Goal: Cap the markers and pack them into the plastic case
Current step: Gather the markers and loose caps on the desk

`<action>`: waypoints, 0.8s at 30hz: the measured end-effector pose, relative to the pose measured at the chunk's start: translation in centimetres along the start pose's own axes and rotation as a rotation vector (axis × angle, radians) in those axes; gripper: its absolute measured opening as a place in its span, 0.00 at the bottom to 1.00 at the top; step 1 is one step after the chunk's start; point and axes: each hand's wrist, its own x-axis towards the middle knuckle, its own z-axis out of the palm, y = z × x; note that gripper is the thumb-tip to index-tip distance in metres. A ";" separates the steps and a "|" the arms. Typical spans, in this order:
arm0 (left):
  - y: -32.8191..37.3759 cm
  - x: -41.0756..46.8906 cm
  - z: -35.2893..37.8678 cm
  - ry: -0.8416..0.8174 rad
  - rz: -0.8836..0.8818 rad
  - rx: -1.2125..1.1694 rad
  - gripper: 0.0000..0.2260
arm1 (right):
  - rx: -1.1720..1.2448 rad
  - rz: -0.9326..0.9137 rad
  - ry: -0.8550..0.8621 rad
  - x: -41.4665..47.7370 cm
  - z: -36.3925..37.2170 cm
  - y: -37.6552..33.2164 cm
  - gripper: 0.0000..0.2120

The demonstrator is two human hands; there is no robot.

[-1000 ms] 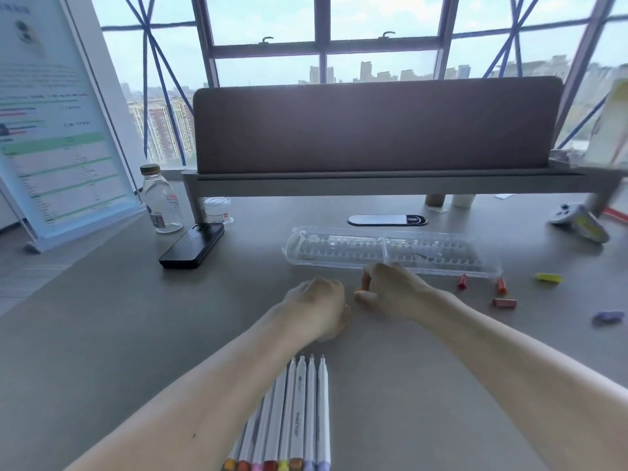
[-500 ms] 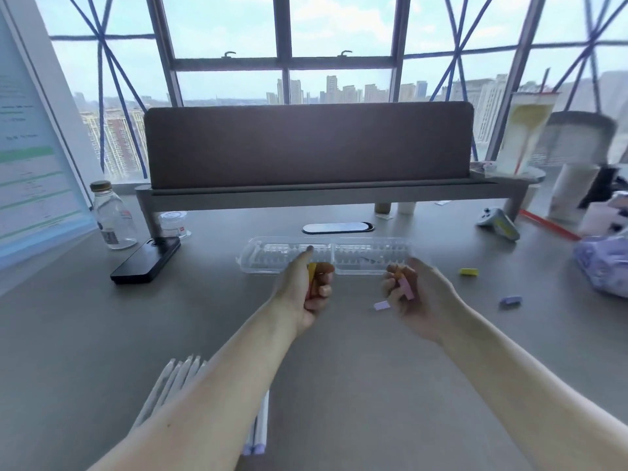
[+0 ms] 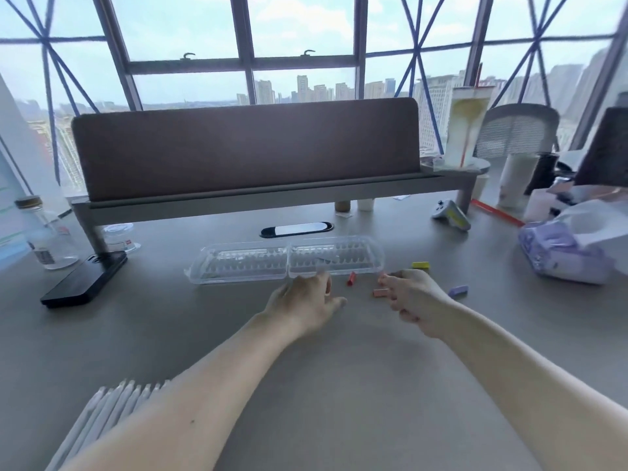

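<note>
Nearest, at 7 o'clock in the view, a row of white-barrelled markers [image 3: 112, 411] lies side by side on the grey surface [image 3: 343, 385]. The left forearm crosses over them, so their ends are hidden.

Toward the middle, the left hand [image 3: 306, 300] is seen from the back, thumb out toward 3 o'clock. Its fingers [image 3: 321, 277] reach toward 12 o'clock, up to the near rim of the case. A sliver of orange shows beside them, but I cannot tell whether they pinch it.

At 3 o'clock from it and a little apart is the right hand [image 3: 416, 297]. Its upper fingers [image 3: 402, 275] point toward 9 o'clock and its lower ones are curled under. Something pinkish sits at the fingertips, and I cannot tell whether it is gripped.

A salmon cap [image 3: 380, 293] lies just beside the right hand at its 9 o'clock. A red cap [image 3: 352, 278] lies between the two hands. A purple cap [image 3: 458, 290] is near the right wrist at 3 o'clock, and a yellow cap [image 3: 420, 265] is at 12 o'clock from that hand.

Just past the hands, the clear plastic case [image 3: 244, 266] lies open, its two halves side by side.

Farther out, a black phone [image 3: 85, 280] and a glass bottle [image 3: 44, 239] sit at 9 o'clock, and a tissue pack [image 3: 560, 256] at 3 o'clock. A controller [image 3: 450, 214] lies beyond it. At 12 o'clock stands the dark divider panel [image 3: 244, 147].
</note>
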 end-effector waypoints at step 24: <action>3.0 4.9 2.5 0.064 -0.509 -1.709 0.14 | 0.839 0.224 -0.237 2.4 -3.4 0.4 0.16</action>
